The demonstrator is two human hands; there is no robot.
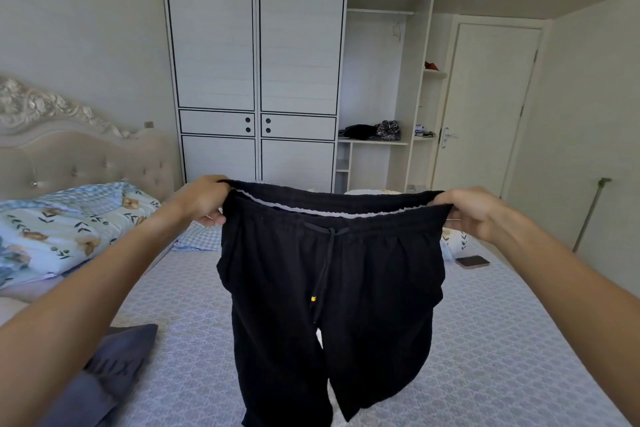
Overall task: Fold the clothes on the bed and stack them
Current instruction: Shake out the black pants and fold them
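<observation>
black trousers [332, 274] hang over bed [485, 357] | left hand [204, 201] clenched on waistband at 9 o'clock | right hand [471, 211] clenched at 3 o'clock

Black trousers [332, 288], yellow cord tip, lilac patterned bed sheet [485, 357], floral quilt [59, 236], possibly grey garment [114, 367]

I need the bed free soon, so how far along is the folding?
Early on, it seems. No folded stack shows on the bed. In hand: black trousers held up unfolded by the waistband, left hand and right hand at either end. A grey garment lies unfolded at the near left. The trousers remain to be folded and stacked.
</observation>
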